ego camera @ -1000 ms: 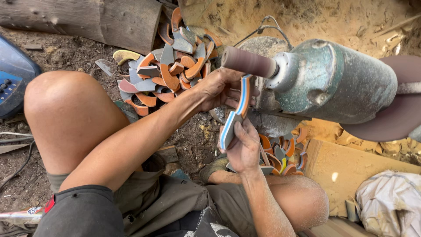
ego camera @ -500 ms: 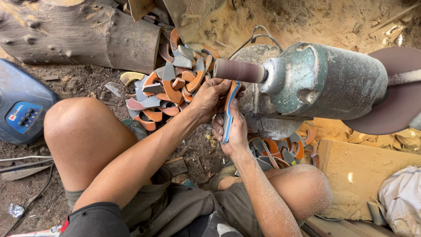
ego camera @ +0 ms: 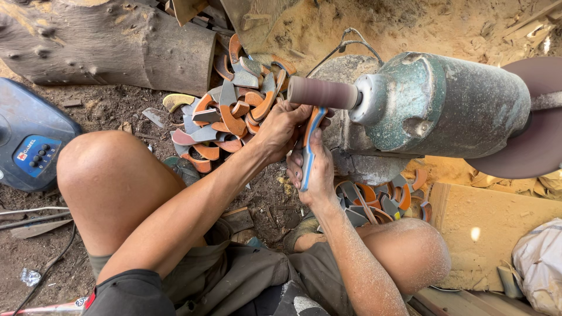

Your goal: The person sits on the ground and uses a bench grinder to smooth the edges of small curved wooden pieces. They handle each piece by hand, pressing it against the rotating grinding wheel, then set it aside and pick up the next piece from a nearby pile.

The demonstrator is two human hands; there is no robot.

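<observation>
Curved layered piece (ego camera: 308,146) has moved up against the sanding drum (ego camera: 323,92) underside. Left hand (ego camera: 280,130) and right hand (ego camera: 316,172) both closed on it; grip unchanged, sanding contact looks underway.

Sanding disc (ego camera: 535,126) cut off at right edge; curved strip's (ego camera: 308,146) upper end behind left hand (ego camera: 280,130).
</observation>
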